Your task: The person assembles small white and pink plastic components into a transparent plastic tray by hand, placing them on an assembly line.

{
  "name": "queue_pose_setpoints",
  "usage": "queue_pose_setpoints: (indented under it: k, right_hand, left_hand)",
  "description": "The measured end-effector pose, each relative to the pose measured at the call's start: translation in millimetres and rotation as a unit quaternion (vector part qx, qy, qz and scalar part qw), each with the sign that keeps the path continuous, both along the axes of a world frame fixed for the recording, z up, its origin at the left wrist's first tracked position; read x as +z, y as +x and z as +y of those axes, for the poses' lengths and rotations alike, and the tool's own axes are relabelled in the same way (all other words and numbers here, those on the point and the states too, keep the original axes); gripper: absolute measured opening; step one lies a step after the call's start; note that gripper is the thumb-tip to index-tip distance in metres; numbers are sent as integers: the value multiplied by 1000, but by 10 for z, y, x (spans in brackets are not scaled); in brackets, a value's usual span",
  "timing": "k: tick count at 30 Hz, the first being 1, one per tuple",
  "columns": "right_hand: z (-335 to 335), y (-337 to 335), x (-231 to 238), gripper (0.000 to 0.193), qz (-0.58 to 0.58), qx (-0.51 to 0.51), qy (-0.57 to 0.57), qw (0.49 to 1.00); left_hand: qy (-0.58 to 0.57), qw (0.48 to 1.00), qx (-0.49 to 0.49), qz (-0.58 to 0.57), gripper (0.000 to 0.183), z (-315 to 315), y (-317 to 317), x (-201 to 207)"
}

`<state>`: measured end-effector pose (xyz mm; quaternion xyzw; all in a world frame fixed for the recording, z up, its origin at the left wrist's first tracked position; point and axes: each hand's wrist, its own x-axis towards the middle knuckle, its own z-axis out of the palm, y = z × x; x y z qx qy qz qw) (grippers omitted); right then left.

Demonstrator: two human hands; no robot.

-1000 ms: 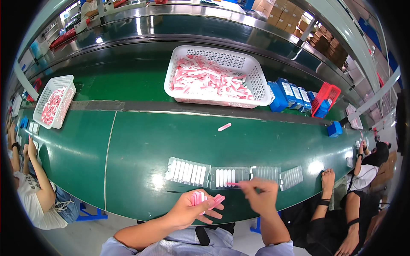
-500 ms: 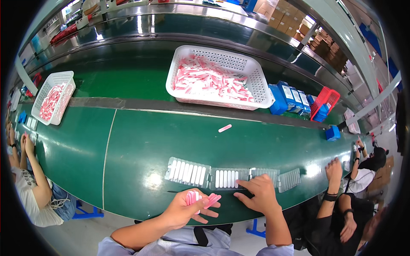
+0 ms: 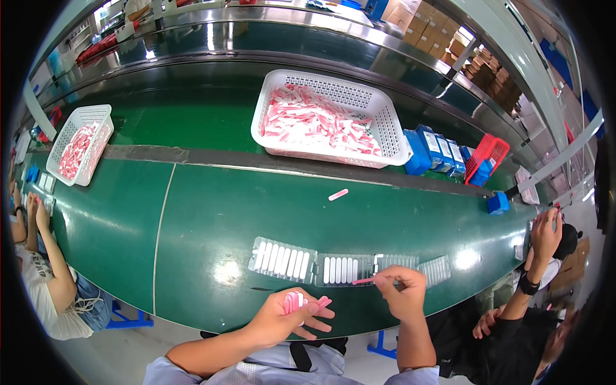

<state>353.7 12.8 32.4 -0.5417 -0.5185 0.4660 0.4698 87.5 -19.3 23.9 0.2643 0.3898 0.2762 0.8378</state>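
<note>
My left hand (image 3: 273, 318) is wrapped around a fanned bunch of small pink-and-white nail files (image 3: 293, 300) near the table's front edge. Between thumb and fingertips, my right hand (image 3: 404, 294) pinches a single pink nail file (image 3: 363, 281), held edge-on over the front of a clear plastic tray (image 3: 366, 262). Several white-faced nail files stand side by side in that tray's slots. To its left, another clear tray (image 3: 312, 255) carries a row of them. Behind my right hand is a clear tray (image 3: 393, 259), partly hidden, and a further clear tray (image 3: 436, 270) lies at its right.
A large white basket (image 3: 333, 154) full of nail files stands beyond the trays; a smaller white basket (image 3: 96, 151) is far left. One loose nail file (image 3: 338, 194) lies mid-table. Blue boxes (image 3: 439, 151) and a red basket (image 3: 491, 154) stand right. Co-workers sit at both sides.
My right hand has lifted off the second tray, shifted slightly right, and now pinches one nail file. My left hand keeps its bunch. The co-worker's arm at right has moved outward.
</note>
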Motion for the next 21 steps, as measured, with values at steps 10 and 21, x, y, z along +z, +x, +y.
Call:
queue_pose_setpoints:
  k: [10,21]
  right_hand:
    - [201,163,-66,22,-512,174,341,769]
    - [123,24,38,26,-354,174,261,881]
  left_hand:
    - [-9,999,30,-21,29,-24,-66,-83]
    - [-10,999,23,-35,28,-11,-45,-110]
